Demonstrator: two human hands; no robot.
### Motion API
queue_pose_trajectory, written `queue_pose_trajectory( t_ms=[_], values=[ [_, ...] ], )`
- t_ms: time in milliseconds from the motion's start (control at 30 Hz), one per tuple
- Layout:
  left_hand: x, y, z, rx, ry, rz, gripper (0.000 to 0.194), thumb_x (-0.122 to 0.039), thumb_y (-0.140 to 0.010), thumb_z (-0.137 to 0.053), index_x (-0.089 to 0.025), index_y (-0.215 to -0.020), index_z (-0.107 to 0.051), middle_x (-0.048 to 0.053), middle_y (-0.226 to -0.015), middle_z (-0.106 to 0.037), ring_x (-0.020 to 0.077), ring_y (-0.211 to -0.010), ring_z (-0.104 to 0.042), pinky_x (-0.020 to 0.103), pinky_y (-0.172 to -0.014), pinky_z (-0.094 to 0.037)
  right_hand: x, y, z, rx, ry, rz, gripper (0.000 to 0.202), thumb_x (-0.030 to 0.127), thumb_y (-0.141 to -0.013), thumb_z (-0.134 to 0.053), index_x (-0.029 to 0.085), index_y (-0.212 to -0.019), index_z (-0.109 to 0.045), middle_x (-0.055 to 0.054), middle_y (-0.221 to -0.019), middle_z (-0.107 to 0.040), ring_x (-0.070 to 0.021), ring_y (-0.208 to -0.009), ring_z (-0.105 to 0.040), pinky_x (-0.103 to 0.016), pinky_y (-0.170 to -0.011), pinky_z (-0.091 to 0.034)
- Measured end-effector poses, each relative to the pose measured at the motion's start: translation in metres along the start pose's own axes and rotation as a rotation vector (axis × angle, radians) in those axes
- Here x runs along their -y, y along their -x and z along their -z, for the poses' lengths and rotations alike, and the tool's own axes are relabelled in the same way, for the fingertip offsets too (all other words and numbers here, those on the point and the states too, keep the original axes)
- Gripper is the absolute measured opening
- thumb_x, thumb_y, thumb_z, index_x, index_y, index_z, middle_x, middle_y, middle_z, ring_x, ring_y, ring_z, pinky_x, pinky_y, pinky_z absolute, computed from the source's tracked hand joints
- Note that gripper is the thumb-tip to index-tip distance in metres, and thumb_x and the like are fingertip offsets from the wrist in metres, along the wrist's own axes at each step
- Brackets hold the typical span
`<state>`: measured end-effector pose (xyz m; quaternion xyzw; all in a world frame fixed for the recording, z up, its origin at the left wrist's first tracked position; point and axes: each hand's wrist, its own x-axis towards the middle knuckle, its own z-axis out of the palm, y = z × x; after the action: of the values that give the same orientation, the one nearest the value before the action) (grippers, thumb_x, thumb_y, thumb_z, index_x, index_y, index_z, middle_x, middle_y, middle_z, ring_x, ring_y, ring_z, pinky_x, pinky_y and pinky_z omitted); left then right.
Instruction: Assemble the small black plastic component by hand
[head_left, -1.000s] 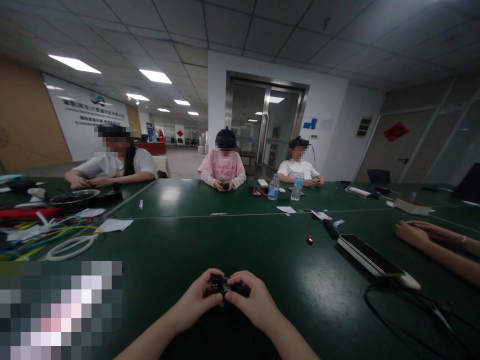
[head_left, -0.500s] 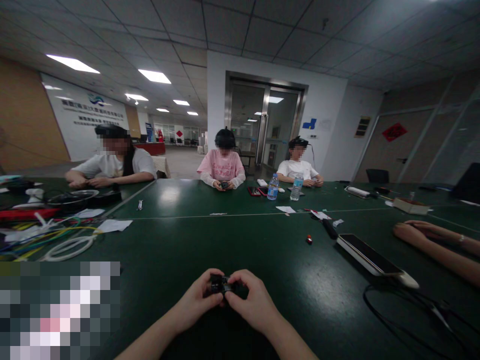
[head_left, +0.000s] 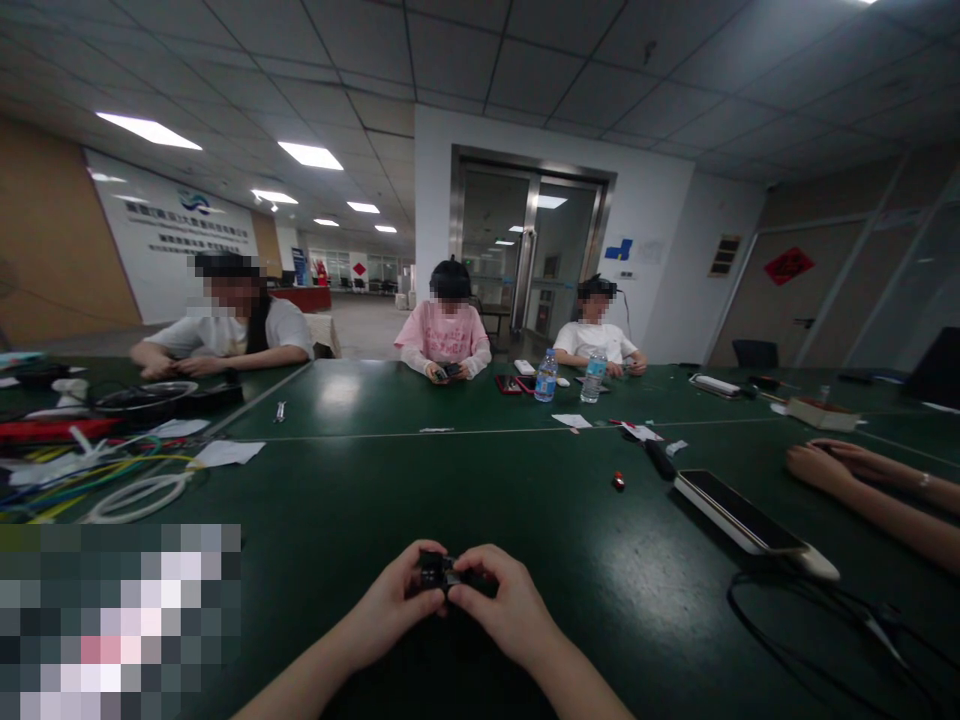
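Note:
Close in front of me, a small black object (head_left: 433,570) with a shiny metallic part sits between my two hands, just above the dark green table (head_left: 337,530). My left hand (head_left: 397,598) is closed on its left side, thumb in front and fingers behind. On the other side, the thumb and fingers of my right hand (head_left: 499,597) pinch its right end. The fingertips cover much of the object, so its exact kind is not clear.
To the right lie a small red-and-silver item (head_left: 618,481), a phone (head_left: 739,512) on a white block, and black cables (head_left: 795,625). A co-worker's hands (head_left: 825,462) rest beyond. Cables (head_left: 142,496) crowd the left; two bottles (head_left: 546,378) stand farther back. Several people sit around.
My right fingers have shifted slightly on the black object. Both hands stay in nearly the same place, still gripping it.

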<state>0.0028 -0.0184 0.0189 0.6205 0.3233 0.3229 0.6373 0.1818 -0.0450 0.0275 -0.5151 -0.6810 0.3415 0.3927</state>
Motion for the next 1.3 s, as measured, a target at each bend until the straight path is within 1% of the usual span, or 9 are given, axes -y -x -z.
queue_pose_trajectory(
  t_ms=[200, 367, 467, 633, 800, 1000, 1200, 1300],
  values=[
    [0.0035, -0.0009, 0.0029, 0.004, 0.000, -0.011, 0.037, -0.032, -0.072, -0.063, -0.022, -0.103, -0.046, 0.003, -0.093, -0.059, 0.0173, -0.077, -0.059, 0.038, -0.075, -0.044, 0.0018, 0.0014, -0.0007, -0.002, 0.004, 0.013, 0.014, 0.022, -0.070, -0.064, 0.023, -0.084, -0.064, 0.000, -0.089, -0.062, -0.0168, -0.085, -0.057, -0.028, -0.076, -0.043],
    [0.0063, -0.0022, 0.0070, 0.034, 0.068, -0.002, 0.043, -0.035, -0.072, -0.063, -0.022, -0.109, -0.044, 0.004, -0.094, -0.061, 0.0189, -0.080, -0.060, 0.038, -0.078, -0.043, 0.0030, 0.0020, 0.0000, -0.024, 0.027, 0.054, 0.016, 0.021, -0.071, -0.062, 0.023, -0.087, -0.063, -0.001, -0.089, -0.062, -0.0164, -0.083, -0.057, -0.028, -0.074, -0.043],
    [0.0048, -0.0016, 0.0054, 0.037, 0.087, -0.012, 0.042, -0.033, -0.074, -0.063, -0.023, -0.109, -0.044, 0.003, -0.093, -0.061, 0.0185, -0.080, -0.060, 0.038, -0.078, -0.042, 0.0030, 0.0021, 0.0003, -0.034, 0.029, 0.074, 0.016, 0.022, -0.072, -0.060, 0.023, -0.088, -0.063, -0.001, -0.089, -0.062, -0.0166, -0.083, -0.057, -0.028, -0.074, -0.043],
    [0.0043, -0.0008, 0.0025, 0.033, 0.060, -0.042, 0.036, -0.033, -0.074, -0.063, -0.021, -0.103, -0.046, 0.001, -0.085, -0.060, 0.0178, -0.078, -0.059, 0.036, -0.075, -0.042, 0.0027, 0.0018, -0.0001, -0.044, 0.020, 0.080, 0.016, 0.021, -0.072, -0.059, 0.022, -0.087, -0.062, -0.001, -0.088, -0.061, -0.0168, -0.083, -0.057, -0.028, -0.075, -0.044],
    [0.0049, -0.0008, 0.0041, 0.033, 0.049, -0.021, 0.033, -0.031, -0.074, -0.063, -0.021, -0.102, -0.047, 0.002, -0.089, -0.060, 0.0181, -0.080, -0.059, 0.037, -0.076, -0.043, 0.0036, 0.0021, 0.0001, -0.037, 0.019, 0.083, 0.014, 0.022, -0.072, -0.059, 0.022, -0.086, -0.062, -0.001, -0.089, -0.061, -0.0170, -0.084, -0.057, -0.028, -0.075, -0.044],
    [0.0019, -0.0003, 0.0048, 0.022, 0.056, -0.003, 0.044, -0.029, -0.074, -0.064, -0.023, -0.111, -0.043, 0.004, -0.096, -0.060, 0.0183, -0.082, -0.059, 0.038, -0.078, -0.043, 0.0030, 0.0020, 0.0008, -0.022, -0.001, 0.056, 0.018, 0.023, -0.071, -0.061, 0.024, -0.089, -0.063, -0.001, -0.091, -0.062, -0.0176, -0.085, -0.057, -0.031, -0.077, -0.043],
    [0.0025, -0.0011, 0.0063, 0.016, 0.068, -0.030, 0.037, -0.031, -0.072, -0.064, -0.021, -0.104, -0.046, 0.003, -0.090, -0.060, 0.0177, -0.078, -0.059, 0.036, -0.074, -0.043, 0.0010, 0.0010, 0.0005, 0.033, -0.059, 0.053, 0.022, 0.021, -0.072, -0.061, 0.025, -0.094, -0.062, -0.001, -0.097, -0.061, -0.0187, -0.091, -0.057, -0.032, -0.078, -0.044],
    [0.0029, -0.0019, 0.0051, 0.007, 0.065, -0.022, 0.035, -0.029, -0.072, -0.065, -0.021, -0.101, -0.047, 0.001, -0.086, -0.060, 0.0161, -0.076, -0.058, 0.033, -0.071, -0.043, -0.0012, 0.0005, -0.0011, 0.033, -0.078, 0.056, 0.023, 0.022, -0.071, -0.062, 0.025, -0.094, -0.061, -0.001, -0.098, -0.061, -0.0191, -0.092, -0.056, -0.033, -0.079, -0.043]
  ],
)
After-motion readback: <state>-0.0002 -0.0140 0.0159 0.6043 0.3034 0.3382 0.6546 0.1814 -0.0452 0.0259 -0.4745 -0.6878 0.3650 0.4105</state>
